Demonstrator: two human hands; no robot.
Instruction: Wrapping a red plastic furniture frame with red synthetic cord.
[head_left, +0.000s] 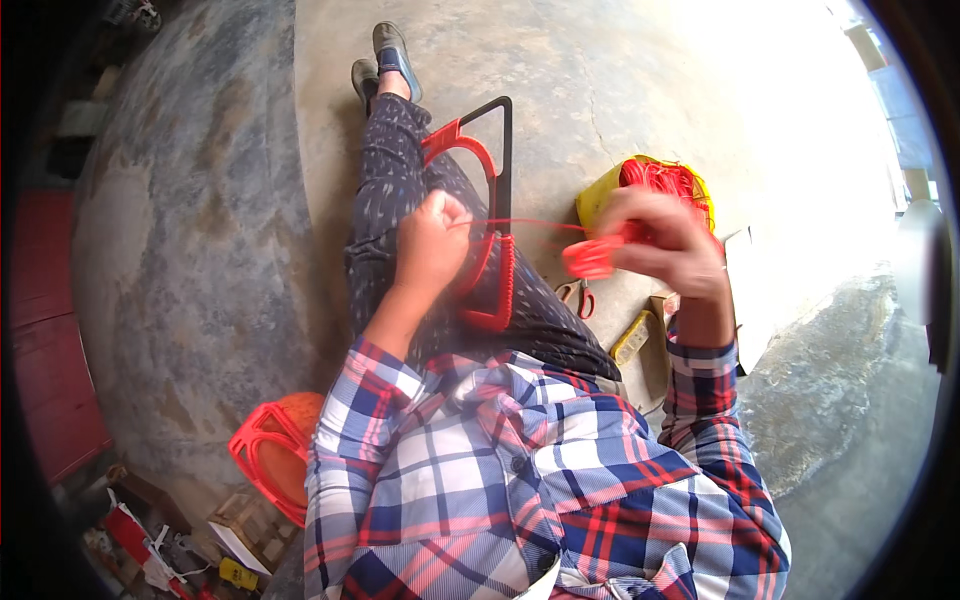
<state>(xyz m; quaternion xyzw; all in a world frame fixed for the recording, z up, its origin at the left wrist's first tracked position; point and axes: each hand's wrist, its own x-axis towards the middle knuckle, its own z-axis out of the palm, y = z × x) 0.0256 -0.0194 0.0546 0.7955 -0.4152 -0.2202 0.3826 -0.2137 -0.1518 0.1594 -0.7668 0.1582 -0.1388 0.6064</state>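
The person sits on the bare grey concrete floor (200, 250) with legs stretched out, and everything in play rests on or beside the lap. Largest of it is the black metal frame with a triangular top (506, 150), lying along the thighs with its long axis pointing away toward the feet; a red plastic cord wrapping (497, 285) covers its lower, nearer portion.

The left hand (432, 243) sits right on that wrapped section, its grip closed tight around the frame and the cord there. The right hand (668, 243) is held out to the side, well apart from the frame, its grip pinched on a red flat shuttle wound with cord (592, 258). It looks blurred, so exact finger positions are hard to read.

Between the two hands a thin red cord strand (535, 226) runs taut, almost level, crossing the frame's long axis nearly at right angles. So the frame lies to the left of the shuttle, and the left hand is plainly the nearer one to it.

Behind the right hand sits a yellow bag of loose red cord (655, 180), and on the floor beneath, small red-handled scissors (578, 296).
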